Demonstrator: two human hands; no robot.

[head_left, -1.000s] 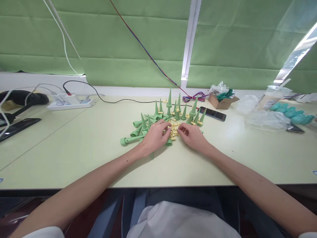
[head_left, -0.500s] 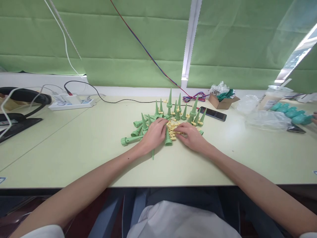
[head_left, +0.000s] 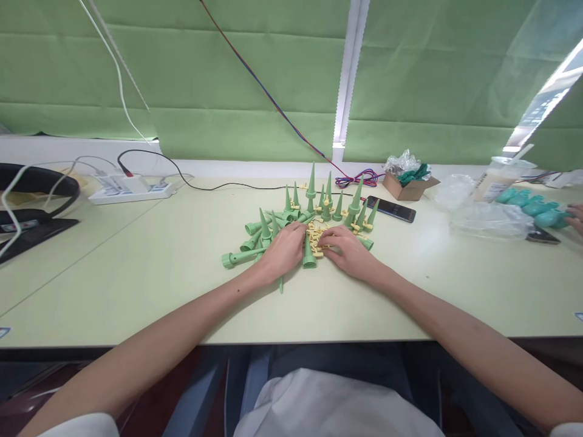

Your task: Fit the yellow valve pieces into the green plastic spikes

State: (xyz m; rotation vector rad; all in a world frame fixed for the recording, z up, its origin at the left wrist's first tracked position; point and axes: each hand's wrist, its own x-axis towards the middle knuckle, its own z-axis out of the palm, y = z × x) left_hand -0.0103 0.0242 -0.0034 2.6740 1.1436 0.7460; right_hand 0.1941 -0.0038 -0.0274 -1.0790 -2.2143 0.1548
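Pale tabletop [head_left: 150, 267] bears yellow pieces [head_left: 315, 232] between both hands [head_left: 350, 251].

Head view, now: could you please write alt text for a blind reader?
A person's left hand and right hand are among green plastic spikes and small yellow pieces on a pale table; a smartphone lies beyond.

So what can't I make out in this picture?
In the head view:
Left hand: its own back hides what its fingers hold, if anything.
Right hand: too small to tell whether it grips one of the yellow pieces.
Another person's hand: cut off by the right edge.
Drink cup: lettering too small to read.
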